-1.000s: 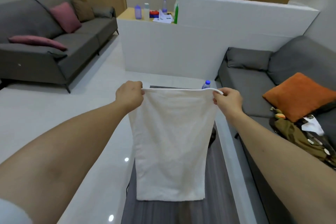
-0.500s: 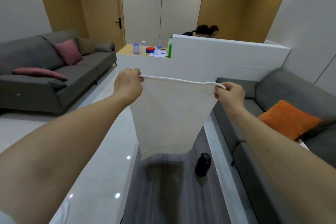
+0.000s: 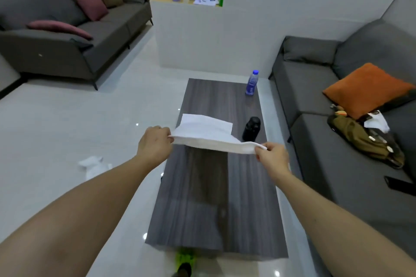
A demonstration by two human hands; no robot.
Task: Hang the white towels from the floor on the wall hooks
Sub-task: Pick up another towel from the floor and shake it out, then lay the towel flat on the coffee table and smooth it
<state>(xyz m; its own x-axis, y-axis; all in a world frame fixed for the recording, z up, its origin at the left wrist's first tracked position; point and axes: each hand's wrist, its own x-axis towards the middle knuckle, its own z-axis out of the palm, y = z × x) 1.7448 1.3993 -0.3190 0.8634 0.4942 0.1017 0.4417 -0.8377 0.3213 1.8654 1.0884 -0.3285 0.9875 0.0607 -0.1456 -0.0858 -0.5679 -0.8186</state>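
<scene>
A white towel (image 3: 208, 131) is stretched between both hands above the dark wooden coffee table (image 3: 216, 209). My left hand (image 3: 155, 143) pinches its left corner and my right hand (image 3: 273, 157) pinches its right corner. The towel's free part billows out flat, away from me, over the table. A second white towel (image 3: 94, 165) lies crumpled on the pale floor to the left of the table. No wall hooks are in view.
On the table stand a blue-capped water bottle (image 3: 252, 83) and a black container (image 3: 251, 129). Grey sofas stand at left (image 3: 67, 36) and right (image 3: 337, 141), the right one with an orange cushion (image 3: 364, 89) and clutter. A white partition (image 3: 225, 36) stands behind.
The towel hung down from both hands a second ago; it has since swung up and forward and now floats flat over the table. The view has tilted downward.
</scene>
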